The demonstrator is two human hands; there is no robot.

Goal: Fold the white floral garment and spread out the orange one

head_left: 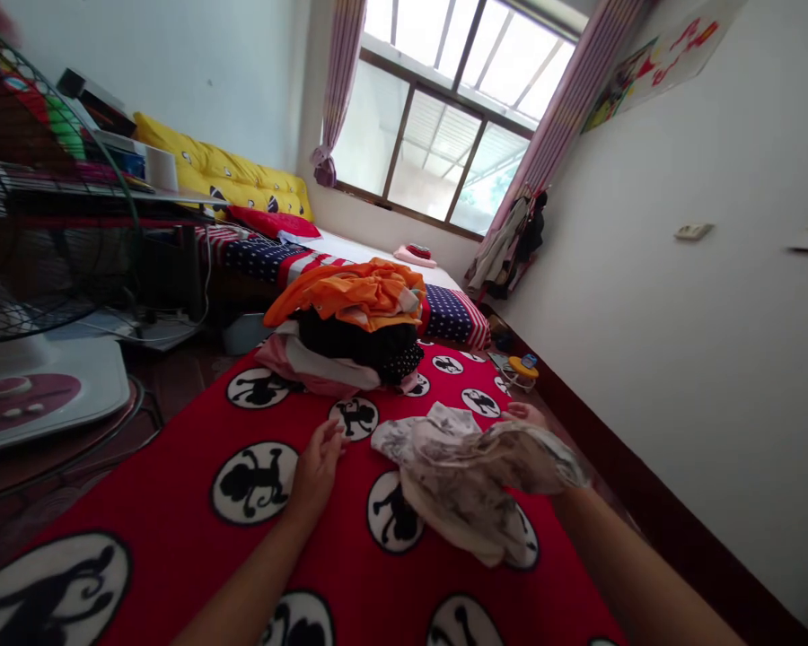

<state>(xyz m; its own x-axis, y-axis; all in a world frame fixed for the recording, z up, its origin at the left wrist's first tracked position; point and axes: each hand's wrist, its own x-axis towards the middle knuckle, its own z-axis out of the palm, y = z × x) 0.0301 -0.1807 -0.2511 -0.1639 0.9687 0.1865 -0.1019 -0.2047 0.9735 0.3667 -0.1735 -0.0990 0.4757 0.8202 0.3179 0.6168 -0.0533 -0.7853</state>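
A crumpled pale grey-white patterned cloth (464,471) lies on the red blanket (337,565) with monkey prints, and part of it is draped over my right wrist. My right hand (526,414) is at the cloth's upper right, its fingertips showing beyond the fabric; the rest of the hand is covered, so its grip cannot be made out. To the left of the cloth, my left hand (320,458) is held over the blanket with fingers apart and nothing in it. Beyond both hands sits a heap of clothes, with an orange garment (364,292) on top of black (356,341) and pink ones.
At the left stands a fan (47,386) beside a cluttered desk (175,193). Behind the heap is a bed with a yellow cushion (242,179) and folded items (416,255). A small orange stool (523,366) and hanging clothes (512,242) are near the right wall.
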